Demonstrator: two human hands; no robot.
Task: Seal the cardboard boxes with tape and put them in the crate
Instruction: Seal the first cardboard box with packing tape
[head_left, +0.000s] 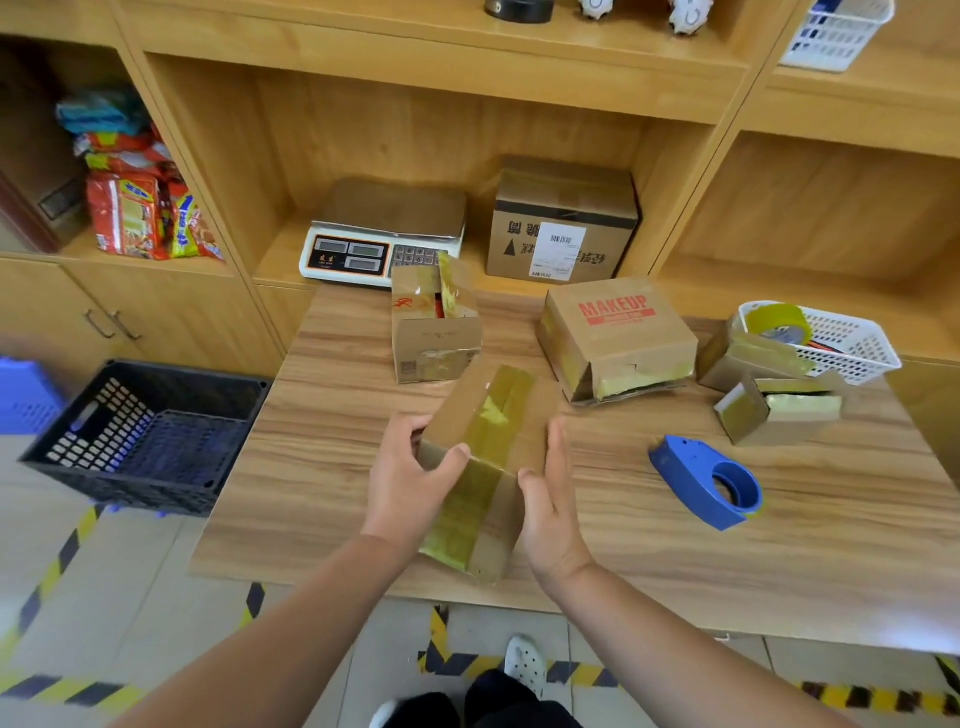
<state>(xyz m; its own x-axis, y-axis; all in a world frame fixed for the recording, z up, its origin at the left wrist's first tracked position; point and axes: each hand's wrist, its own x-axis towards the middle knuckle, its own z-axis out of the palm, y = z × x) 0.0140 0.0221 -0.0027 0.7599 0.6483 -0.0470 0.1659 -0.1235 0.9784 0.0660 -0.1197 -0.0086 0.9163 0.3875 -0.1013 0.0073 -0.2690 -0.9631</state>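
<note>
The left grip (410, 483) is clasping the taped box (488, 441), thumb curled over it; the right grip (553, 499) is pressing flat-fingered against its other side. The crate (145, 441) is sitting left of the left grip, a tape dispenser (706, 483) lying right of the right, an open box (434, 332) beyond.

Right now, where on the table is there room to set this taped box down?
Bare wood lies at the left of the table, between the small open box and the near edge, and at the near right corner, by the blue tape dispenser. The far right is crowded: MAKEUP box, white basket, small boxes.
</note>
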